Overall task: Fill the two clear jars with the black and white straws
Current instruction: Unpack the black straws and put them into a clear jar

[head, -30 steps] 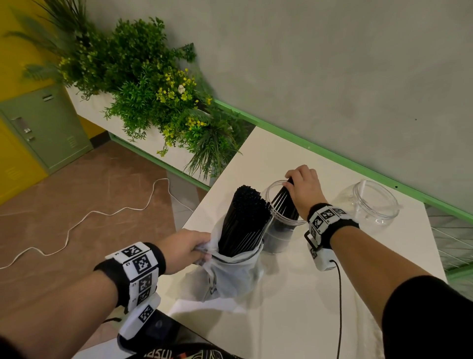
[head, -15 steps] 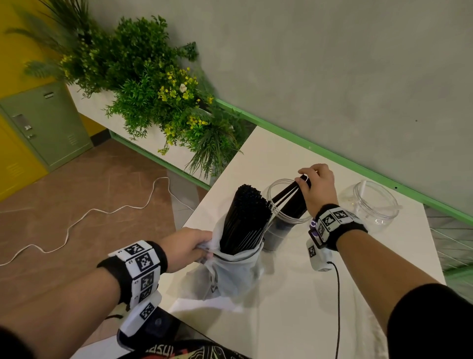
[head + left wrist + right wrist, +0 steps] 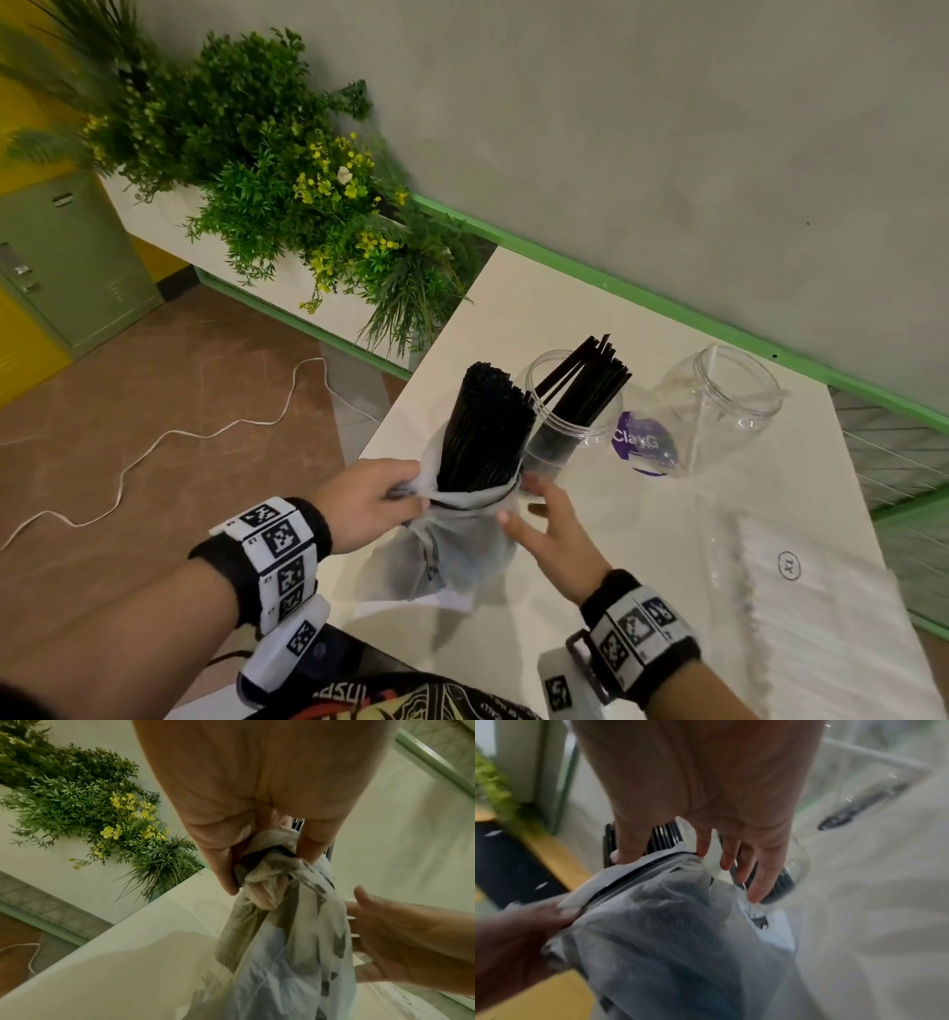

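A thick bundle of black straws (image 3: 482, 426) stands upright in a white mesh bag (image 3: 452, 555) near the table's left edge. My left hand (image 3: 405, 498) grips the bag's bunched rim (image 3: 270, 866). My right hand (image 3: 524, 506) is at the bag's right side with straight, spread fingers (image 3: 731, 862) and holds nothing. Just behind the bag, a clear jar (image 3: 575, 411) holds a leaning handful of black straws (image 3: 590, 380). A second clear jar (image 3: 729, 406) stands to its right. A flat pack of white straws (image 3: 821, 616) lies at the right.
The white table (image 3: 539, 308) ends close to the bag on the left, with brown floor and a white cable (image 3: 205, 437) below. A planter of green plants (image 3: 287, 180) stands beyond the far left corner. A grey wall with a green rail (image 3: 667, 308) borders the back.
My right hand let go of the black straws in the near jar and came back to the bag's right side. The left hand kept its grip on the bag's rim.
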Motion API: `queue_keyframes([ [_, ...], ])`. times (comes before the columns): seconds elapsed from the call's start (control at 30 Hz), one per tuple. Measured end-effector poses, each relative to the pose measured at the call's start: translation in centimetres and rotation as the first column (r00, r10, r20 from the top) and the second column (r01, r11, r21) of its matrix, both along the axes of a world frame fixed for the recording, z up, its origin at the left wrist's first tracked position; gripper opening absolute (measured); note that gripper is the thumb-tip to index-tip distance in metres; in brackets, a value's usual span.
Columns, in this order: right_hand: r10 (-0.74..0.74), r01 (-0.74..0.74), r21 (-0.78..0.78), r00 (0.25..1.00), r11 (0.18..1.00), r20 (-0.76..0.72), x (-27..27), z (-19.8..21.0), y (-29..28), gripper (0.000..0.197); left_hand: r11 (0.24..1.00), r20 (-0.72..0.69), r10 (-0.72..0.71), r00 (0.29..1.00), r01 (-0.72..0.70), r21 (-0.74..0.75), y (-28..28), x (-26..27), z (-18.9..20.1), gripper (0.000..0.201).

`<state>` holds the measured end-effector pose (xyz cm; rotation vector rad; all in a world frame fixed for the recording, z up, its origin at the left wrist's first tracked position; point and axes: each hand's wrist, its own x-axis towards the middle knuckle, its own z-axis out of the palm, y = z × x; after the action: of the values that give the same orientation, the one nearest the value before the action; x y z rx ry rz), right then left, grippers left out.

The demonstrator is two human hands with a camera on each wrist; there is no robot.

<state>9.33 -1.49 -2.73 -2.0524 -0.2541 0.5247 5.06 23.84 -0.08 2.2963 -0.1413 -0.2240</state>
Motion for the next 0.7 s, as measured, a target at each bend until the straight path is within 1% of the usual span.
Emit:
queue_keyframes([
  [0.03,-0.013,0.021,0.076,0.994,0.997,-0.105,0.2,-0.4,0.2,0.099,1.000,0.005,0.013,1.000,-0.013,-0.010,-0.1,0.0,-0.1,0.043],
  [0.07,-0.017,0.045,0.144,0.982,0.989,-0.189,0.4,-0.8,0.5,0.105,1.000,0.001,0.022,1.000,-0.022,-0.017,-0.3,-0.1,-0.1,0.042],
  [0.1,-0.019,0.063,0.186,0.973,0.981,-0.231,0.7,-1.1,0.8,0.108,0.999,-0.006,0.029,1.000,-0.029,-0.034,-0.3,-0.2,-0.2,0.042],
  [0.17,-0.016,0.070,0.213,0.969,0.975,-0.247,1.3,-1.3,1.4,0.112,0.997,-0.010,0.039,0.999,-0.039,-0.071,-0.5,-0.4,-0.4,0.042],
  [0.27,-0.007,0.070,0.220,0.961,0.973,-0.275,1.5,-1.3,2.1,0.116,0.996,0.010,0.053,0.999,-0.052,-0.077,-0.7,-0.8,-0.3,0.047],
  [0.33,-0.010,0.078,0.237,0.961,0.968,-0.276,1.2,-0.8,2.3,0.114,0.994,0.027,0.070,0.997,-0.068,-0.087,-0.7,-1.0,-0.3,0.046],
  [0.4,-0.028,0.080,0.250,0.979,0.965,-0.204,0.6,0.4,2.6,0.100,0.992,0.059,0.083,0.995,-0.077,-0.095,-0.7,-1.1,-0.3,0.045],
  [0.47,-0.073,0.088,0.252,0.995,0.964,-0.069,0.1,2.1,2.8,0.083,0.990,0.104,0.095,0.990,-0.083,-0.117,-0.7,-1.3,-0.3,0.045],
  [0.57,-0.107,0.071,0.306,0.989,0.949,0.105,-0.4,4.1,2.7,0.067,0.978,0.182,0.169,0.969,-0.142,-0.152,-0.7,-0.9,-0.4,0.049],
  [0.63,-0.117,0.069,0.284,0.981,0.956,0.158,-0.5,4.3,2.6,0.061,0.976,0.203,0.195,0.959,-0.170,-0.137,-0.8,-0.5,-0.7,0.050],
  [0.7,-0.121,0.086,0.201,0.977,0.976,0.173,-0.8,3.6,2.6,0.056,0.985,0.183,0.167,0.969,-0.156,-0.072,-0.7,-0.2,-1.2,0.045],
])
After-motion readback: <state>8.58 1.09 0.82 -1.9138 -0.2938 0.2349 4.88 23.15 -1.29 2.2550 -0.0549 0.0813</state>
